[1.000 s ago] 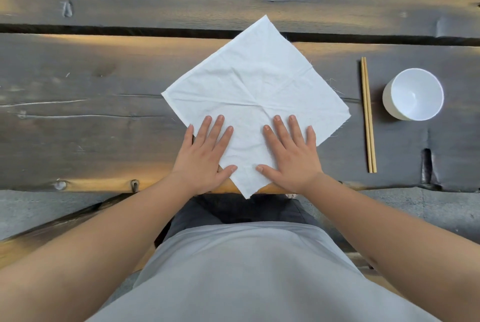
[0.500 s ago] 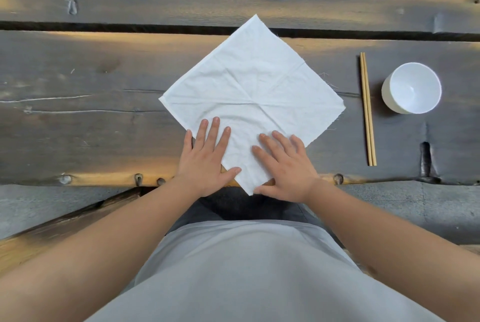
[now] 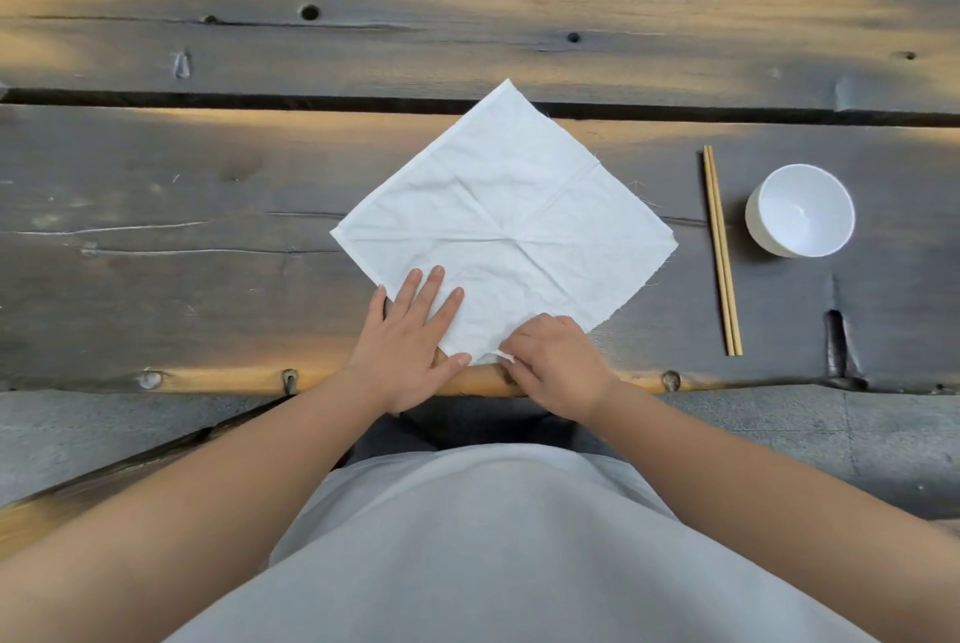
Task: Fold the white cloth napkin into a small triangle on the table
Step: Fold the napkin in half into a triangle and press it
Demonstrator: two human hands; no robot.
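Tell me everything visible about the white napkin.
The napkin is a white, creased cloth square lying flat and unfolded as a diamond on the wooden table, its far corner over the plank gap. Fold lines cross its middle; threads fray at its right edges. The left hand rests flat on it; the right hand pinches its near corner.

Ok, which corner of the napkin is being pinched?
The near corner, at the table's edge: the right hand pinches it, while the other three lie flat and untouched.

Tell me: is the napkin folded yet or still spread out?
Spread, unfolded: the napkin lies flat as a full diamond. The left hand presses it; the right hand pinches its near corner.
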